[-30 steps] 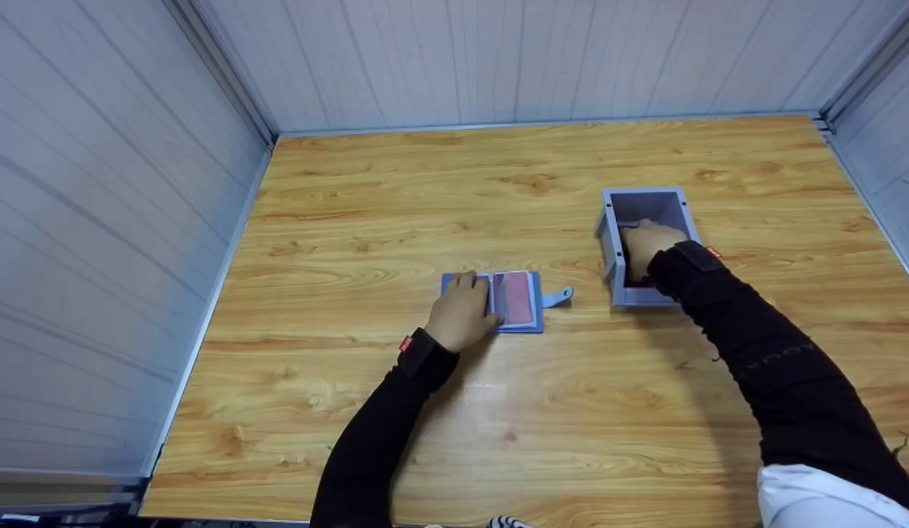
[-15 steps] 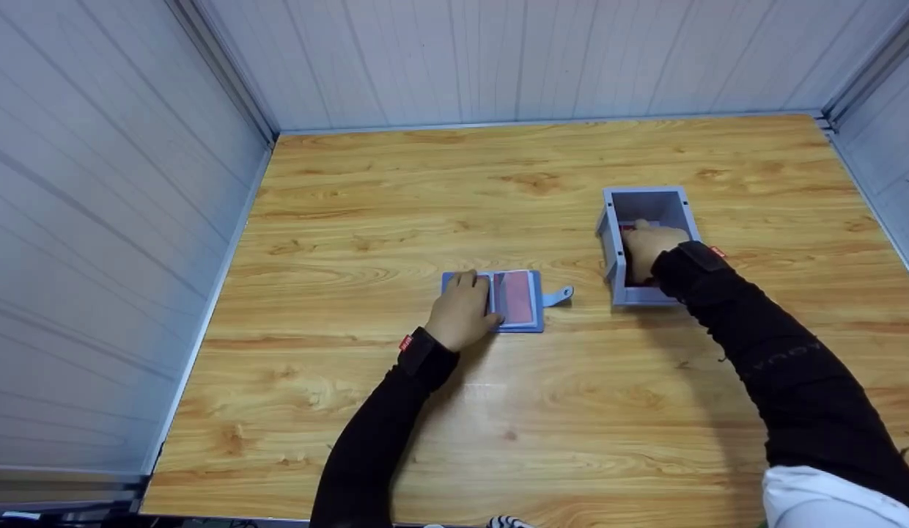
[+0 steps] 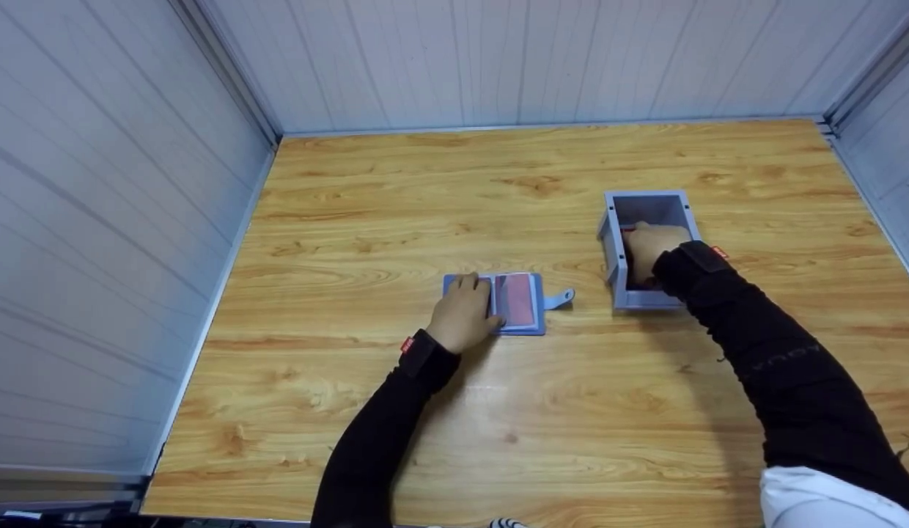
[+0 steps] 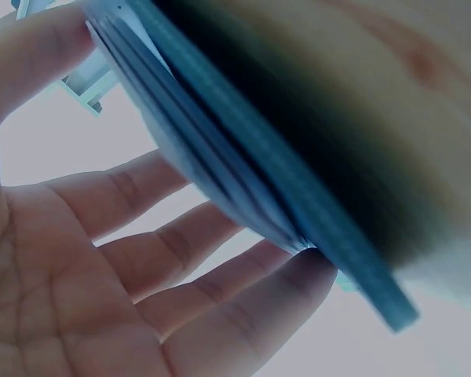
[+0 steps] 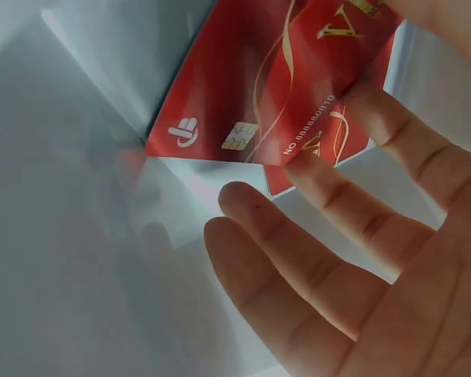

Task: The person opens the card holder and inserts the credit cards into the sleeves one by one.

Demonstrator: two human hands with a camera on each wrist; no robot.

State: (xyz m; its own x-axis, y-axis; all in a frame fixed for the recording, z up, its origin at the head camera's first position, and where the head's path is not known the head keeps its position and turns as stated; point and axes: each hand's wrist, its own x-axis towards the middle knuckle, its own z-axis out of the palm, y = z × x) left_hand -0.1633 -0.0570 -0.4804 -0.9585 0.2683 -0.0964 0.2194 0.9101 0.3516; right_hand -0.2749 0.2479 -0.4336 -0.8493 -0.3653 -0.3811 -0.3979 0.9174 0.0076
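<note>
A blue card holder [image 3: 539, 323] lies open on the wooden table, with a pink card in its right-hand clear sleeve [image 3: 517, 301]. My left hand [image 3: 460, 312] rests on its left half with fingers extended; the left wrist view shows the fingertips against the stacked sleeves [image 4: 196, 149] beside the cover [image 4: 298, 200]. Inside the grey bin [image 3: 649, 300], my right hand [image 3: 654, 248] pinches a red bank card [image 5: 235, 86] with gold lines and a chip. Behind it in the right wrist view, a second red card [image 5: 279, 181] shows partly.
The holder's strap [image 3: 559, 297] with a snap sticks out to the right, toward the bin. White panel walls [image 3: 484, 66] enclose the table [image 3: 396, 198] at the back and both sides.
A red card edge has come into sight beside my right hand in the bin, and that hand has shifted slightly. My left hand stays on the card holder.
</note>
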